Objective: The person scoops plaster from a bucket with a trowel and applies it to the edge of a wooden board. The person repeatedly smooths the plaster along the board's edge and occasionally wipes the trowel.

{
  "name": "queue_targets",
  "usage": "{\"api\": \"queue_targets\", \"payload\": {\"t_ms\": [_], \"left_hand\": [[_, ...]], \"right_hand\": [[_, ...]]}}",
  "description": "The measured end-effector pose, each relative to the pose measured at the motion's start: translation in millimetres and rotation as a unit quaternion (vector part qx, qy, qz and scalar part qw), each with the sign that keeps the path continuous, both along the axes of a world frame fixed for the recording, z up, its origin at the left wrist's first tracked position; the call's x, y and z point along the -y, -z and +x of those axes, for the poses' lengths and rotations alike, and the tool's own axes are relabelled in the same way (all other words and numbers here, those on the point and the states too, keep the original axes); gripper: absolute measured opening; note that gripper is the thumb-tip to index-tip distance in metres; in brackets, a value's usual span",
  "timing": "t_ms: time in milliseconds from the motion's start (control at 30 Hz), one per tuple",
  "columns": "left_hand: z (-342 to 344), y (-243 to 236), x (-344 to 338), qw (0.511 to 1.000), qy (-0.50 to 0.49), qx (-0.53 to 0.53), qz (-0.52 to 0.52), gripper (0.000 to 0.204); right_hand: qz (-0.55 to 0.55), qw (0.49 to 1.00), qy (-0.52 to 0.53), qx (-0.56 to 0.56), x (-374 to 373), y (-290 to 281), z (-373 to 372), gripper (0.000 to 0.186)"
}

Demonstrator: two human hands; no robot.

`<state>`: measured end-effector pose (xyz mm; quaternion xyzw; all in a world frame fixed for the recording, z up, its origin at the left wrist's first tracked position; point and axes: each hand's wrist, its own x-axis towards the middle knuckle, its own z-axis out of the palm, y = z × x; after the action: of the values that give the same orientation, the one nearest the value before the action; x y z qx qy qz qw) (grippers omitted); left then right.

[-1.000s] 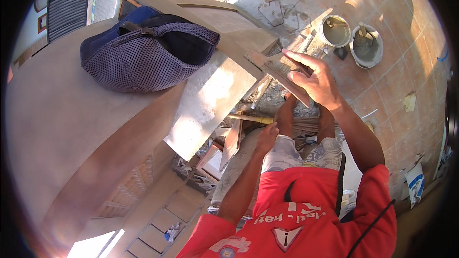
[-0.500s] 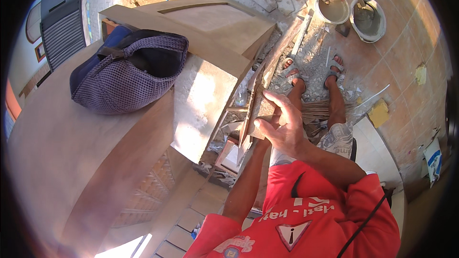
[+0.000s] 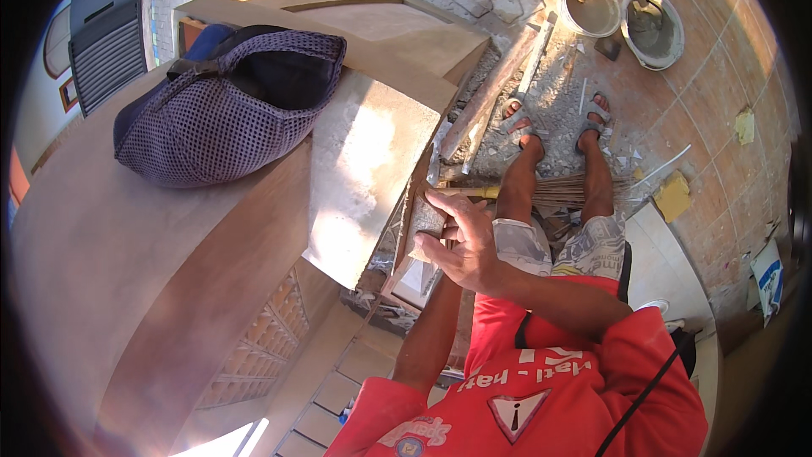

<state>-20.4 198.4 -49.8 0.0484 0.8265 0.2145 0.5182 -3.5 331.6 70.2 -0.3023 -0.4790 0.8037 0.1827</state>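
My right hand (image 3: 465, 245) is closed at the edge of a narrow grey-brown block (image 3: 429, 222), its thumb on the near part and its fingers at the far end. The block is beside the edge of a plastered masonry ledge (image 3: 351, 178). My left forearm (image 3: 427, 343) comes up from below, and the hand at its end is hidden behind my right hand. Whether those left fingers grip anything does not show. Below the hands, a pale flat piece (image 3: 414, 281) lies among debris.
A dark mesh-fabric bundle (image 3: 228, 114) rests on the curved plastered wall (image 3: 93, 220). Wooden planks (image 3: 495, 89) lie across rubble near my sandalled feet. Two buckets (image 3: 590, 31) of grey mix, one holding a tool, stand at the far right. A stick broom (image 3: 558, 192) lies by my legs.
Both arms have shifted left, bringing the block closer to the ledge's edge. My right thumb and fingers have drawn closer together on it. The planks on the rubble are now less covered.
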Motion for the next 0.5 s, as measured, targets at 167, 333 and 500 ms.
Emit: {"api": "queue_targets", "payload": {"t_ms": [167, 333, 500], "left_hand": [[-2.7, 3.5, 13.7, 1.000, -0.011, -0.024, 0.016, 0.045], [1.3, 3.2, 17.9, 1.000, -0.004, -0.019, 0.018, 0.044], [-0.7, -14.3, 14.6, 1.000, -0.001, -0.007, -0.021, 0.044]], "right_hand": [[-0.027, 0.996, 0.070, -0.055, -13.7, -5.6, 4.4, 0.061], [-0.034, 0.993, 0.085, -0.070, -29.8, -4.2, -20.3, 0.063], [0.051, 0.996, -0.044, 0.051, 20.5, -14.5, -0.3, 0.062]]}}
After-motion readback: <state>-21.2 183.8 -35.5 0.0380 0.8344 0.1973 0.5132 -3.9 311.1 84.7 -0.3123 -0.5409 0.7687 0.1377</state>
